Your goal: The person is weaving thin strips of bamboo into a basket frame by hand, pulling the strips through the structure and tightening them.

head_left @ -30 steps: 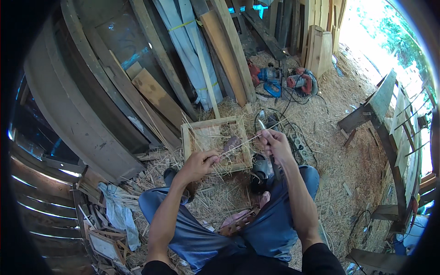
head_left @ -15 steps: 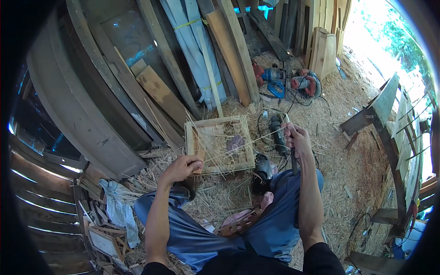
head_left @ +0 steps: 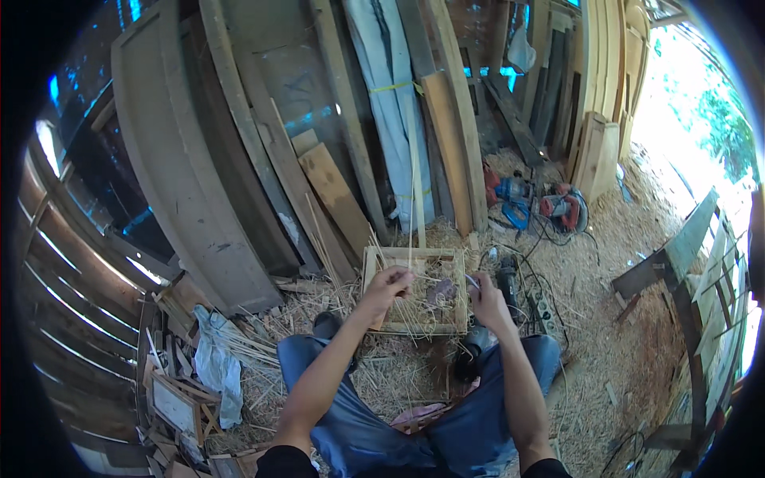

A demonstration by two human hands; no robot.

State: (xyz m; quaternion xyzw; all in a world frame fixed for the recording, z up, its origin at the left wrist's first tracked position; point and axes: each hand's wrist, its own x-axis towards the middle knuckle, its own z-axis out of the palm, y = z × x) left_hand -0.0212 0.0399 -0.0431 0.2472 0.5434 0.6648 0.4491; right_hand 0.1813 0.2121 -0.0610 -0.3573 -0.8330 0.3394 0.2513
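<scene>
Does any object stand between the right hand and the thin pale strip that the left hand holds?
Nothing visible does: the gap between the right hand and the thin pale strip in the left hand looks open. The wooden frame, with a purplish lump inside, appears to lie below the hands.

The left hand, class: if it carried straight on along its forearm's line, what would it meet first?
Probably the far rail of the wooden frame, though the left hand seems raised above it and depth is unclear, so it might pass over.
</scene>
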